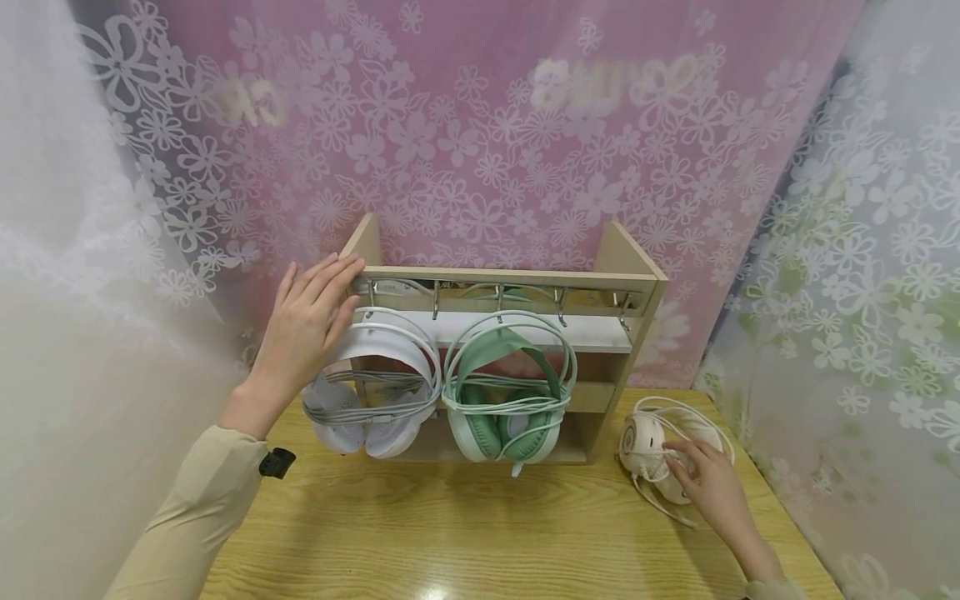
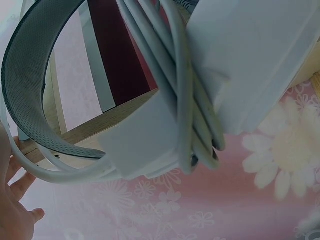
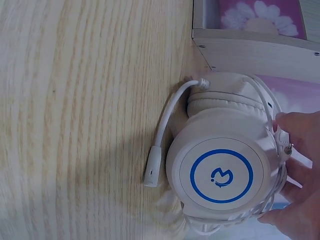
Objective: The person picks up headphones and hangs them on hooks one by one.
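Observation:
My left hand (image 1: 307, 312) rests with straight fingers on the upper left corner of a wooden hook rack (image 1: 495, 277). Just beside it hangs a white headset (image 1: 397, 433), its grey cable wound around it; the left wrist view shows its headband (image 2: 30, 100) close by. A green headset (image 1: 517, 425) with a bundled cable hangs to its right. On the table at the right lies another white headset (image 1: 641, 442), with a microphone boom (image 3: 162, 125) and a blue ring on its ear cup (image 3: 220, 177). My right hand (image 1: 712, 487) grips it at its coiled cable, fingers and thumb curled there.
Bare metal hooks (image 1: 561, 307) line the right part of the rack. A white shelf (image 1: 600, 333) lies behind the headsets. The rack stands on a wood-grain table (image 1: 450, 533), with flowered curtains (image 1: 480, 150) behind and at the right side.

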